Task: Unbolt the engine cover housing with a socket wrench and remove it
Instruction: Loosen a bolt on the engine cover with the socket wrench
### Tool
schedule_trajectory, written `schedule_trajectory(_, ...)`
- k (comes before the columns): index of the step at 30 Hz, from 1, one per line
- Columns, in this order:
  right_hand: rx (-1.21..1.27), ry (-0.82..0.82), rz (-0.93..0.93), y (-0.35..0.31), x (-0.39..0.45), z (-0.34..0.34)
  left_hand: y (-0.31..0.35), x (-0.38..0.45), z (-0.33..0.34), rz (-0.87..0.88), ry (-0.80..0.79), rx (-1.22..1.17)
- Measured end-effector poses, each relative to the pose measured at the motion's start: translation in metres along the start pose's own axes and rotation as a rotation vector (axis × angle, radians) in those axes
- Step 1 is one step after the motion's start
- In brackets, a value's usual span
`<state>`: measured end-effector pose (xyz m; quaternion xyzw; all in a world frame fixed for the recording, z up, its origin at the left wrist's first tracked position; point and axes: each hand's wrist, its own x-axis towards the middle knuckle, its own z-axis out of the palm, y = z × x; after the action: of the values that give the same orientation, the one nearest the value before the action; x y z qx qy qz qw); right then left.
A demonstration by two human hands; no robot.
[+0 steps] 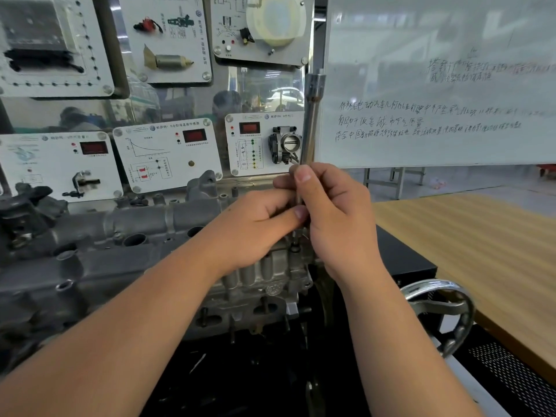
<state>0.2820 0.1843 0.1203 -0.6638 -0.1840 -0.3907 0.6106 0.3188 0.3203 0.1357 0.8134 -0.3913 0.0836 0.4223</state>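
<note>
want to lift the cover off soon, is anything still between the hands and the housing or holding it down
Nothing visible blocks the hands. The left hand and right hand both grip the socket wrench, which stands upright on a bolt at the right end of the engine cover housing. That bolt looks still seated, so it holds the housing down.
</note>
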Motion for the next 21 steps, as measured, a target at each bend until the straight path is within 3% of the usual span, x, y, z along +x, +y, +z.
schedule_trajectory(6,0.0,-0.017,-0.026,-0.0027,-0.0016,0.0028,-0.002,0.0025,0.0009,0.023,0.052,0.052)
schedule_trajectory(11,0.05,0.092,-0.067,-0.0038,-0.0053,0.0062,-0.0032,0.003,0.0015,0.047,0.049,0.049)
schedule_trajectory(16,0.006,0.06,-0.04,-0.0037,-0.0046,0.0023,-0.0012,-0.0005,0.0004,0.023,-0.002,-0.029)
schedule_trajectory(21,-0.015,0.015,-0.08,-0.0048,-0.0038,0.0004,-0.0034,0.0009,0.0003,0.043,0.03,0.051)
